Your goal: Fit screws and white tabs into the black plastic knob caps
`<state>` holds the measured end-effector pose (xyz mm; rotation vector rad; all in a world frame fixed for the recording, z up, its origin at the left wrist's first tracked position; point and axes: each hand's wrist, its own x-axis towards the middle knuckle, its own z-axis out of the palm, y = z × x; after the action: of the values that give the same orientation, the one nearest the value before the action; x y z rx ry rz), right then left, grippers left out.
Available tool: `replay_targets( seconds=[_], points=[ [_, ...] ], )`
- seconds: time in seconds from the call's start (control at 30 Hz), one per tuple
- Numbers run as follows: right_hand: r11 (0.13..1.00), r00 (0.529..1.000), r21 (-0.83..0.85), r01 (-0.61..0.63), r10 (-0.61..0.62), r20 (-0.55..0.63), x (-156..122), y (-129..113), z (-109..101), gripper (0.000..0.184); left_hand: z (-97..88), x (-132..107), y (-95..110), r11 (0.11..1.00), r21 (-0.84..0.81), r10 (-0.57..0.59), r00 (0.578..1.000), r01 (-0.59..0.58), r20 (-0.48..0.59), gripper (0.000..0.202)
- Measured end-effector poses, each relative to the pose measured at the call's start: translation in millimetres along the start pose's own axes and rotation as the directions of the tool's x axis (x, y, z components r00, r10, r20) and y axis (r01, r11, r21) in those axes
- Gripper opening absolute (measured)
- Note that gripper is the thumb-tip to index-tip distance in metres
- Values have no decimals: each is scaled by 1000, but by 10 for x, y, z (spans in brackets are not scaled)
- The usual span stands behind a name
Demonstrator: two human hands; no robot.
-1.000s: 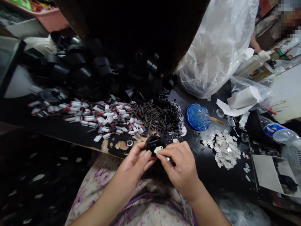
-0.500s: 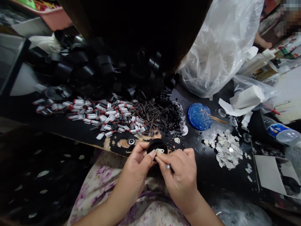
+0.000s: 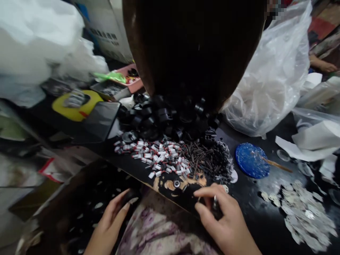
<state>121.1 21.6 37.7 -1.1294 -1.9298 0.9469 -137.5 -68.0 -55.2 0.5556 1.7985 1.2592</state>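
Plated round part over the box; plenty of loose stock

Left hand [image 3: 113, 216] grips a black round part [image 3: 130, 196], pale plate [image 3: 133, 200] on it, above the open box [image 3: 63, 191]. Right hand [image 3: 224, 216]: thumb and forefinger parted, slim silvery tool [image 3: 215, 201] tucked in palm. Pale-spotted dark pieces in box look like finished units. Unused on worktop [image 3: 249, 202]: coil springs [image 3: 198, 154], red-ringed sleeves [image 3: 162, 156], flat pale plates [image 3: 305, 216], black housings [image 3: 160, 117]. Plate's fixing: can't tell.

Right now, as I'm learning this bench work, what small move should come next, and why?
Probably the left hand should loosen its fingers and release the black round part: the part, with a pale plate on it, appears over the dark area beyond the bench edge, where similar pale pieces lie.
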Motion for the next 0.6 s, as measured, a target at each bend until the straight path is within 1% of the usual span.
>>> replay_targets(
  seconds=[0.03,0.07,0.1,0.13,0.17,0.2,0.23,0.3,0.37,0.43,0.5,0.6],
  points=[
    [1000,999,-10,-22,22,-26,20,32,21,21,-104,87,28,990,110,96,993,-88,-75,29],
    [1000,999,-11,-21,20,-32,36,59,49,25,-150,171,101,963,202,198,976,-177,-86,31],
    [1000,1000,-4,3,-3,-20,49,79,81,28,-140,258,215,920,280,300,952,-274,-55,32],
    [999,999,7,40,-40,0,56,89,110,31,-81,354,362,863,330,403,915,-383,9,32],
    [997,997,15,78,-78,22,58,92,134,32,14,464,528,787,368,503,860,-495,81,29],
    [995,994,17,100,-101,41,54,91,149,32,131,592,701,696,407,591,794,-592,145,29],
    [994,993,13,108,-108,52,44,90,156,32,253,733,867,652,420,628,760,-632,168,28],
    [996,995,-3,84,-83,62,9,105,153,32,477,1031,1137,602,440,673,720,-666,169,26],
    [999,996,-15,52,-51,71,-36,148,155,35,636,1289,1285,581,450,692,703,-678,166,22],
    [1000,996,-13,28,-27,88,-77,205,179,36,725,1453,1321,578,447,697,698,-683,165,19],
    [1000,994,5,8,-8,109,-103,249,224,36,755,1510,1300,587,432,696,700,-684,163,17],
    [998,991,39,-44,38,131,-118,266,296,37,729,1426,1270,611,402,694,705,-682,143,17]
  ],
)
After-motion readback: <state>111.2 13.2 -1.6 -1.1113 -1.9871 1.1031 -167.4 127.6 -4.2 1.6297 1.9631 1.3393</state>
